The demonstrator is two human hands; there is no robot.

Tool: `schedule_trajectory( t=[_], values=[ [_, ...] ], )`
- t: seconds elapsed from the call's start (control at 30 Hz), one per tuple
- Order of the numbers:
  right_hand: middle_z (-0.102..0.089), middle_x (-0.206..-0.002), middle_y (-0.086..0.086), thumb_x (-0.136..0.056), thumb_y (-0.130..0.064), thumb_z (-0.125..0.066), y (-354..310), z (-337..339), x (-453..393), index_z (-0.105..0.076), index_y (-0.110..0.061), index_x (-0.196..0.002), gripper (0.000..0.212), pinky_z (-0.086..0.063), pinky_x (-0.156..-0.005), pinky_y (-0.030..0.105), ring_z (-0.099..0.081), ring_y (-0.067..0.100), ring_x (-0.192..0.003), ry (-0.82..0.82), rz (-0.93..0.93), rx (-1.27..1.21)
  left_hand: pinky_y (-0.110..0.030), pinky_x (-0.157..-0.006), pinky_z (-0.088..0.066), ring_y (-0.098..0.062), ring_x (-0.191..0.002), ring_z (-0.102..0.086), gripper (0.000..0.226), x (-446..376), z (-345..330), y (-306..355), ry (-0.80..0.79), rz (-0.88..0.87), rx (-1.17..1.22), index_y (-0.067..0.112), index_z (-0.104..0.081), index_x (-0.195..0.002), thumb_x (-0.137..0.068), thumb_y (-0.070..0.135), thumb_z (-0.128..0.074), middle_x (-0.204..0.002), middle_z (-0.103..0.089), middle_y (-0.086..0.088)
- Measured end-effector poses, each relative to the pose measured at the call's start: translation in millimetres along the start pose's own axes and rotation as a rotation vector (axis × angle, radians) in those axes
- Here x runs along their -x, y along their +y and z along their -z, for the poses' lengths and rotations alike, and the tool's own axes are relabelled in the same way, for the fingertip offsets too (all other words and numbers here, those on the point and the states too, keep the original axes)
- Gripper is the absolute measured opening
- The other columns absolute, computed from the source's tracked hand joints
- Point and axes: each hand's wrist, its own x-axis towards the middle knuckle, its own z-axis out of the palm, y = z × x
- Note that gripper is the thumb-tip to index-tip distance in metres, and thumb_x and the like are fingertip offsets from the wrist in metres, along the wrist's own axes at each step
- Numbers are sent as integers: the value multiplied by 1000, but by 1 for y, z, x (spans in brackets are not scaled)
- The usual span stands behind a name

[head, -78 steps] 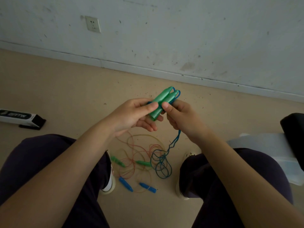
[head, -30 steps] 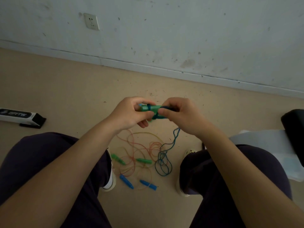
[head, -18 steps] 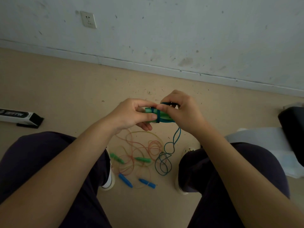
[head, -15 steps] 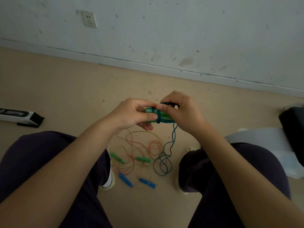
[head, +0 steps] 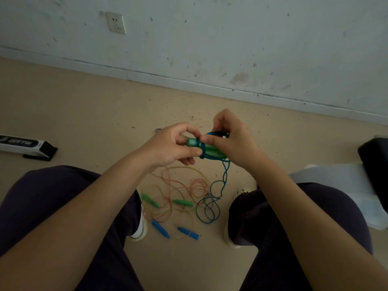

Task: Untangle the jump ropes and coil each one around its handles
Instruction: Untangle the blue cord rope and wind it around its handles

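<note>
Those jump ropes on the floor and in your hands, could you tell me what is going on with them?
A seated person is coiling the blue rope around a pair of green handles. The left hand grips the handles at one end, while the right hand pinches the rope and leads a loop over them. A few turns are on; much of the rope hangs down to a loose heap on the floor. Between the feet, red and yellow ropes lie tangled, with two green handles on the floor and two blue handles.
</note>
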Motion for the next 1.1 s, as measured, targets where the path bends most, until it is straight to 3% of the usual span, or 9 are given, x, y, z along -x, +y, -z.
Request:
schedule_trajectory(
  t=[0.1, 0.27, 0.4, 0.57, 0.77, 0.93, 1.1],
  values=[
    [-47, -71, 0, -81, -16, -79, -1, 2, 0, -52, -5, -82, 29, -35, -56, 12, -39, 2, -60, -78, 15, -19, -29, -67, -59, -21, -70, -71, 30, 2, 2, 2, -43, -15, 16, 16, -62, -104, -85, -4, -72, -87, -73, -13],
    [-57, -70, -11, -85, -29, -75, 1, 3, 0, -60, -15, -85, 20, -41, -56, 15, -49, 3, -60, -162, -85, -112, -28, -67, -58, -22, -70, -72, 28, 3, 2, 4, -57, -33, 96, 11, -60, -105, -84, -4, -71, -81, -72, -11],
    [-59, -72, -11, -87, -34, -71, 0, 3, 0, -65, -12, -90, 23, -41, -57, 15, -50, 3, -61, -170, -110, -97, -31, -68, -58, -23, -72, -72, 31, 2, -2, 3, -23, -17, 121, 13, -59, -107, -83, -1, -73, -80, -74, -10],
    [-70, -78, 11, -89, -31, -69, -3, 2, 0, -64, -6, -92, 26, -51, -58, 35, -64, 21, -63, -184, -147, -153, -30, -70, -59, -27, -78, -73, 59, 2, -2, 4, -44, -39, 146, 29, -56, -130, -84, -4, -72, -95, -74, -21],
    [-69, -75, 15, -83, -39, -69, -5, 5, -1, -61, -2, -102, 43, -44, -45, 27, -61, 28, -57, -221, -268, -392, -23, -69, -57, -17, -77, -74, 36, 1, -2, 7, 38, -96, 188, 18, -68, -112, -85, -6, -68, -88, -77, -4],
    [-65, -78, 8, -94, -20, -61, -3, 3, -2, -65, -7, -101, 15, -41, -49, 24, -54, 20, -57, -199, -281, -591, -27, -70, -59, -22, -74, -74, 28, -2, 1, 7, 180, -89, 381, 17, -66, -107, -87, -4, -66, -91, -76, -6],
    [-67, -82, 8, -92, -13, -65, 0, -7, -1, -69, -10, -94, 5, -41, -50, 23, -55, 15, -57, -167, -229, -456, -31, -68, -60, -25, -78, -74, 22, -3, -6, 5, 243, -91, 441, 10, -59, -104, -90, -7, -62, -114, -60, -12]
  ],
)
